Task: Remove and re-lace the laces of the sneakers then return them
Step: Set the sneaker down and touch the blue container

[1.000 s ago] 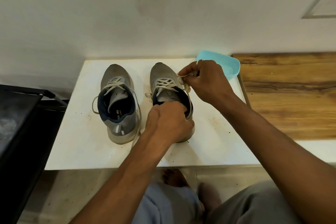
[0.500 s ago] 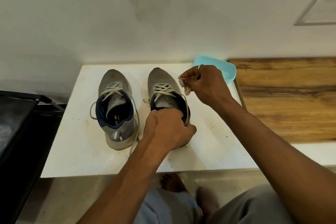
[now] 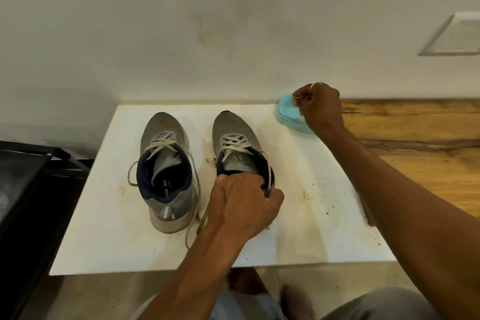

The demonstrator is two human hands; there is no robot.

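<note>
Two grey sneakers with navy linings stand side by side on a white table [image 3: 104, 241], toes toward the wall. The left sneaker [image 3: 166, 171] is laced, its loose lace ends trailing down its sides. My left hand [image 3: 244, 202] grips the heel collar of the right sneaker [image 3: 233, 132], whose whitish lace [image 3: 233, 141] still crosses the eyelets. My right hand [image 3: 318, 106] is raised to the far right, above a blue container, pinching a pale lace end between thumb and finger. The heel of the right sneaker is hidden under my left hand.
A light blue plastic container [image 3: 287, 117] sits at the table's back right corner, partly behind my right hand. A wooden surface [image 3: 415, 143] adjoins on the right, a black object [image 3: 23, 176] on the left. The wall runs close behind the shoes.
My right hand has drawn away from the right sneaker's eyelets, up and to the right over the blue container, pulling the lace end. My left hand stays on the heel.
</note>
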